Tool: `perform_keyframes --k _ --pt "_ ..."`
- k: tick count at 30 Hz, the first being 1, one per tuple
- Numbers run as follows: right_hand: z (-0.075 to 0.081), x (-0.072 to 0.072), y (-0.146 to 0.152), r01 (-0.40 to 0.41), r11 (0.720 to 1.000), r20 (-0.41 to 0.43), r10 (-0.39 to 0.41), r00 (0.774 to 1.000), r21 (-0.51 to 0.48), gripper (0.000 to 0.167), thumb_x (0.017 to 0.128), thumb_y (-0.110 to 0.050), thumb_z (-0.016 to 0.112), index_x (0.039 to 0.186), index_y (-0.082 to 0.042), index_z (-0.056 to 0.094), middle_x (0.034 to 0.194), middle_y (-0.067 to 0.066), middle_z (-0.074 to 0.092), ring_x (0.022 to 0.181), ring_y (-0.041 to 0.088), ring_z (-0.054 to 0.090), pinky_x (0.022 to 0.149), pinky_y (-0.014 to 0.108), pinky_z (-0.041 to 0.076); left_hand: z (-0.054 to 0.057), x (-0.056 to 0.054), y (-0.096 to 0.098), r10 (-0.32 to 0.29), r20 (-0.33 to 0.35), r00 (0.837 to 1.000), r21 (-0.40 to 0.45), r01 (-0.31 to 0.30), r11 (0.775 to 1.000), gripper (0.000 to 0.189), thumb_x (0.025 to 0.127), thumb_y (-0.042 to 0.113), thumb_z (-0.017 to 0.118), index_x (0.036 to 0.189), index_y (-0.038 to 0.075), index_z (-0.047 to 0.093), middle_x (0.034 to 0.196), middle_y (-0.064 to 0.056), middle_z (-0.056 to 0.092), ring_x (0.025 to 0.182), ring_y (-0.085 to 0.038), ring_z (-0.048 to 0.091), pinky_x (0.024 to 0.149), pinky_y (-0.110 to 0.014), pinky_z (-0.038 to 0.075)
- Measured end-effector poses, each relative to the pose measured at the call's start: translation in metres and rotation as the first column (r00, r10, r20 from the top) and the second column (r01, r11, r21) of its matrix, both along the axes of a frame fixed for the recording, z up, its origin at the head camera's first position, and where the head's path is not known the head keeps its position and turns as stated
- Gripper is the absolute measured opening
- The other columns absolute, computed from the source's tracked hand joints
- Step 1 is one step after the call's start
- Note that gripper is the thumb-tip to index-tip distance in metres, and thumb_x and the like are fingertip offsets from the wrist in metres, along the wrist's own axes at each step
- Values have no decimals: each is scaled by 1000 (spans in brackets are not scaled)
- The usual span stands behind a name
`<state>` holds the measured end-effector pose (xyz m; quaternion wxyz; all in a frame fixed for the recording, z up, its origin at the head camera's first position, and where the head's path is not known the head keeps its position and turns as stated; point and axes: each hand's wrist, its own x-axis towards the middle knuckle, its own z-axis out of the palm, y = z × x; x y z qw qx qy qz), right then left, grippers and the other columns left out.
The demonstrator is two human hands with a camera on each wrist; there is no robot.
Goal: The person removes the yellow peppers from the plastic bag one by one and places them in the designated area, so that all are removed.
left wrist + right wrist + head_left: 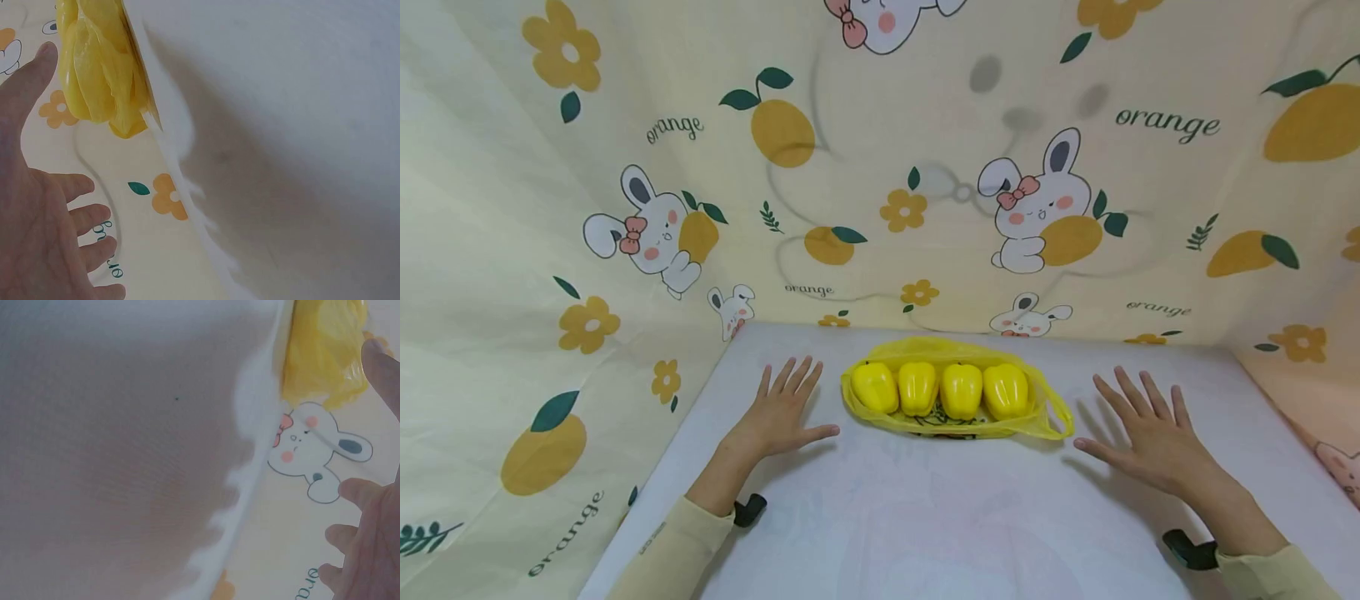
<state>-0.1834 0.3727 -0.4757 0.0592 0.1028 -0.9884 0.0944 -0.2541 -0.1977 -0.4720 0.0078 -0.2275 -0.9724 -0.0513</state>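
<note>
Several yellow bell peppers (961, 392) stand in a row inside a thin yellow plastic bag (925, 346), its mouth spread around them and a handle loop lying toward the right. Dark printing shows on the bag near its lower edge. To the left of the bag my left hand (782, 417) is held with fingers spread, touching nothing. My right hand (1153, 442) is likewise spread, apart from the bag on its right side. Both wrist views show part of the yellow bag beyond each thumb; the peppers are not distinct there.
Peppers and bag lie toward the far side of a white table (925, 517). A cream cloth (865, 192) printed with rabbits, oranges and flowers hangs behind and at both sides. Black straps (749, 510) with small devices sit at both wrists.
</note>
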Motion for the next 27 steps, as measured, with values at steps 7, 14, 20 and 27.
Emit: perform_keyframes --k 7,14,20,27 --pt "4 0 -4 -11 1000 2 11 1000 0 108 95 -71 66 174 -19 14 178 25 3 161 55 -9 122 68 -27 -1 -1 1 -5 5 1000 2 5 1000 114 94 77 63 173 8 18 179 -18 14 165 -42 7 129 -73 1" --pt "11 -4 -14 -43 999 -30 43 999 0 105 96 -69 66 174 -18 18 178 24 7 162 52 -7 124 69 -23 3 -2 8 -19 12 1000 4 19 1000 115 94 77 61 173 9 15 180 -17 9 166 -41 6 130 -72 2" --pt "16 -8 -24 -62 998 -25 62 998 -4 103 97 -69 65 174 -17 18 178 24 7 163 51 -5 125 68 -21 6 -4 14 -25 8 1000 4 25 1000 114 94 76 62 173 8 15 180 -18 11 166 -42 7 130 -71 3" --pt "23 -15 -36 -81 997 -23 81 996 -19 105 96 -70 66 173 -17 20 178 25 10 163 50 -4 125 67 -21 6 -9 21 -27 16 1000 -2 27 1000 116 93 78 61 173 9 15 179 -18 12 165 -42 9 131 -70 3"
